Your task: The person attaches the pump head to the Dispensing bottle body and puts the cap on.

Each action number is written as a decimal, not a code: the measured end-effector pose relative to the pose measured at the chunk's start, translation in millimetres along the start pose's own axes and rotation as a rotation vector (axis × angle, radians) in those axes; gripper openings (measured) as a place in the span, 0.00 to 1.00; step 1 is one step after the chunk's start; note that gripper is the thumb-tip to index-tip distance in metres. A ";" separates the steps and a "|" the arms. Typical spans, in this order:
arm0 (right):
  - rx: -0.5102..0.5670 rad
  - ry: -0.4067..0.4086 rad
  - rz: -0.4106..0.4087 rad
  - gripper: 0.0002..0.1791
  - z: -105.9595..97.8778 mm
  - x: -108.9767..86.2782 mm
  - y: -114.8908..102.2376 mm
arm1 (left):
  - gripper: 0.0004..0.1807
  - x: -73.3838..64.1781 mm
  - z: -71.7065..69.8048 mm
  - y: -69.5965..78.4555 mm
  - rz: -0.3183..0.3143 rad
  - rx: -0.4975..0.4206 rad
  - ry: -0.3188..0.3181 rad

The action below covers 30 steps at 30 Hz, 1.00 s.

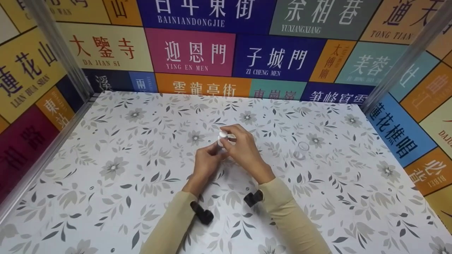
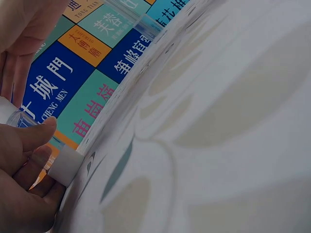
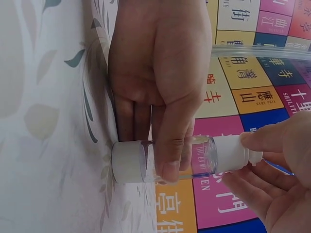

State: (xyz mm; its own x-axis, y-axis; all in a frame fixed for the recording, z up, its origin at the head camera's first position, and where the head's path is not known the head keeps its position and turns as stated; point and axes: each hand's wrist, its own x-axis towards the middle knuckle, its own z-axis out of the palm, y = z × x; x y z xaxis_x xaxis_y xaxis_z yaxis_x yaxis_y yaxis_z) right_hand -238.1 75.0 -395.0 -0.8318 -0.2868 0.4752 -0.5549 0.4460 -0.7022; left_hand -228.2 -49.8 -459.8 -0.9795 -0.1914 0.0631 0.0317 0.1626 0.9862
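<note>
A small see-through bottle (image 3: 199, 155) with a white base (image 3: 127, 162) stands upright on the patterned tabletop. White, too, is its collar (image 3: 229, 152), with a narrow nozzle (image 3: 254, 157) on top. My left hand (image 1: 206, 161) grips the clear body low down, thumb across its front in the right wrist view. At the top, my right hand (image 1: 244, 145) pinches the white collar with thumb and fingers. From the head view, only the white top (image 1: 222, 135) and a bit of the body show between the hands.
To the right of the hands a clear cap (image 1: 301, 151) lies on the white floral tabletop (image 1: 148, 211). Colourful sign-covered panels (image 1: 190, 53) rise behind and at both sides. Clear posts (image 1: 399, 56) stand at the back corners. Each forearm wears a black wrist mount (image 1: 253, 199).
</note>
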 end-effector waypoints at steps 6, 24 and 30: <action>0.001 0.004 -0.004 0.16 1.7 -0.1 2.0 | 0.25 -0.6 1.1 -0.4 -0.022 0.015 0.005; -0.004 -0.013 0.008 0.17 0.1 0.6 1.0 | 0.23 0.1 0.1 -0.5 -0.008 0.023 0.002; -0.014 -0.019 0.013 0.19 -0.2 0.6 0.5 | 0.22 -0.7 -0.5 -1.9 0.032 0.011 0.001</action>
State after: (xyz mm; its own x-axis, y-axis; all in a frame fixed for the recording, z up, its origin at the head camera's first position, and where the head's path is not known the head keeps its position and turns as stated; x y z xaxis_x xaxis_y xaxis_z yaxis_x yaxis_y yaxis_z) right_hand -238.9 75.2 -394.9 -0.8392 -0.2969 0.4556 -0.5438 0.4619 -0.7006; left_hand -227.5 -50.4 -461.7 -0.9777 -0.1871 0.0948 0.0609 0.1794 0.9819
